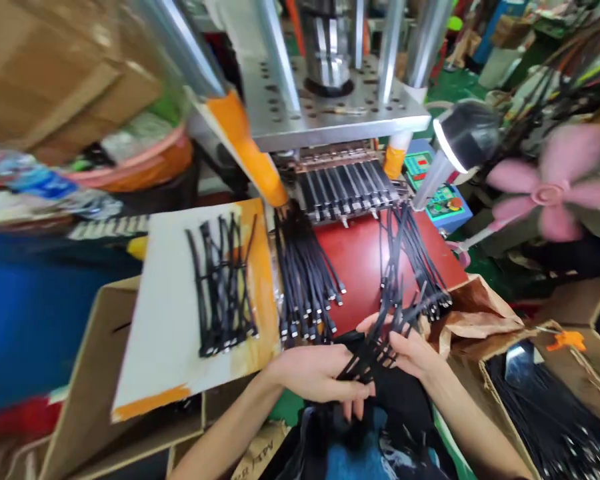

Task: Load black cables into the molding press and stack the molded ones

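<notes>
A loose bundle of short black cables [375,350] lies between my two hands, above my lap. My left hand [325,373] is closed round the lower end of it, thumb across the strands. Higher up, the fingers of my right hand [405,343] are closed on the same bundle, and part of that hand is hidden behind the strands. More black cables with metal plugs [305,280] fan out over the red board [347,267]. Another group [427,280] hangs at its right side, just beyond my right hand. On the white board [167,300] rests a separate row of black cables [225,287].
A press machine [340,123] with steel columns and a black slotted mould [350,190] stands ahead. Right of it are a lamp [465,137], a control box [443,200] and a pink fan [550,193]. Cable-filled cardboard box [495,393] sits at lower right.
</notes>
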A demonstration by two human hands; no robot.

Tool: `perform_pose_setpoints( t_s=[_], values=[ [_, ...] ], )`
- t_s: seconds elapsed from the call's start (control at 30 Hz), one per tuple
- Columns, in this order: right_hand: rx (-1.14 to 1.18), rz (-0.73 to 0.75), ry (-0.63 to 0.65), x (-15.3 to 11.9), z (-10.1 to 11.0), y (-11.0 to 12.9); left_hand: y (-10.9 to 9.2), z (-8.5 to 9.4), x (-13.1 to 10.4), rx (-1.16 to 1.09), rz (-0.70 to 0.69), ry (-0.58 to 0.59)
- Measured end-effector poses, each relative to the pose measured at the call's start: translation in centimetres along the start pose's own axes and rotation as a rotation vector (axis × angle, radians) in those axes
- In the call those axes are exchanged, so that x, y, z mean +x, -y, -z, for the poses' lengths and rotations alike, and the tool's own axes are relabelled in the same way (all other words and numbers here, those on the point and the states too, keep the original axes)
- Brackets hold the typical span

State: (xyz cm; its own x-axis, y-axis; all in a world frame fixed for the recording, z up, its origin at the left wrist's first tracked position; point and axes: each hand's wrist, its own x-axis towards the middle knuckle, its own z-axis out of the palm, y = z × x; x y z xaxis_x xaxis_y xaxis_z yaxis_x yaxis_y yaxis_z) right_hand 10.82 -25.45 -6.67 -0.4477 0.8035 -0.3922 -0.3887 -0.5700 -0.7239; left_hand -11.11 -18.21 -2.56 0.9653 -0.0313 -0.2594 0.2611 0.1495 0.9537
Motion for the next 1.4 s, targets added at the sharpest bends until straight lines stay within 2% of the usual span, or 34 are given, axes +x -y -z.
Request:
perform_pose_setpoints(
  t_s=[0.07,0.17,0.3,0.37,0.43,0.47,0.53,0.6,0.7,0.77,0.8,0.9,0.97,1.07,1.17,1.27,1.33,1.4],
  values=[
    [-0.137,-0.032,0.046,2.8,-1.4,2.1,0.7,-0.8,-2.7,-0.061,0.090,-0.251],
    [-0.343,-0.020,0.148,7.9,-3.6,5.5,1.7,-2.9,-6.8,-0.171,0.107,-0.710],
    [-0.518,0.131,0.341,18.1,-9.4,9.1,3.4,-5.4,-10.7,-0.184,0.060,-1.301],
    [-0.609,0.213,0.351,23.1,-12.5,10.0,4.3,-5.8,-11.5,-0.221,0.006,-1.573],
    [-0.781,0.245,0.252,26.1,-13.8,10.3,5.2,-5.9,-11.7,-0.267,-0.023,-1.790],
    [-0.907,0.271,0.186,26.5,-13.6,10.2,5.5,-6.0,-11.6,-0.272,-0.015,-1.858],
    [-1.203,0.364,0.078,24.7,-11.1,9.6,5.9,-6.5,-11.3,-0.241,0.032,-1.914],
    [-1.454,0.483,0.005,20.3,-7.0,8.2,5.8,-7.3,-10.9,-0.181,0.100,-1.942],
    [-1.579,0.495,-0.199,12.8,-1.5,5.7,4.9,-8.2,-10.2,-0.023,0.191,-2.072],
    [-1.643,0.469,-0.322,9.5,0.0,4.1,3.9,-7.9,-9.4,0.066,0.177,-2.061],
    [-1.683,0.449,-0.376,8.8,0.1,3.5,3.3,-7.6,-8.8,0.080,0.148,-1.983],
    [-1.778,0.362,-0.472,8.9,-1.2,2.8,1.7,-6.1,-6.3,0.017,0.071,-1.576],
    [-1.783,0.313,-0.434,9.7,-2.3,3.2,1.1,-5.5,-4.4,-0.037,0.060,-1.326],
    [-1.780,0.250,-0.374,10.7,-3.5,4.1,1.4,-5.4,-2.4,-0.085,0.058,-1.107],
    [-1.795,0.144,-0.445,11.1,-4.2,4.4,2.5,-5.9,-1.7,-0.195,0.060,-1.012],
    [-1.745,0.104,-0.455,10.0,-4.2,4.4,3.6,-6.0,-1.1,-0.435,-0.020,-0.970],
    [-1.642,0.146,-0.432,7.8,-3.9,4.4,3.6,-5.8,-0.1,-0.622,-0.129,-1.062],
    [-1.473,0.193,-0.338,4.8,-3.6,4.3,3.0,-5.2,1.2,-0.809,-0.253,-1.214]
  ],
)
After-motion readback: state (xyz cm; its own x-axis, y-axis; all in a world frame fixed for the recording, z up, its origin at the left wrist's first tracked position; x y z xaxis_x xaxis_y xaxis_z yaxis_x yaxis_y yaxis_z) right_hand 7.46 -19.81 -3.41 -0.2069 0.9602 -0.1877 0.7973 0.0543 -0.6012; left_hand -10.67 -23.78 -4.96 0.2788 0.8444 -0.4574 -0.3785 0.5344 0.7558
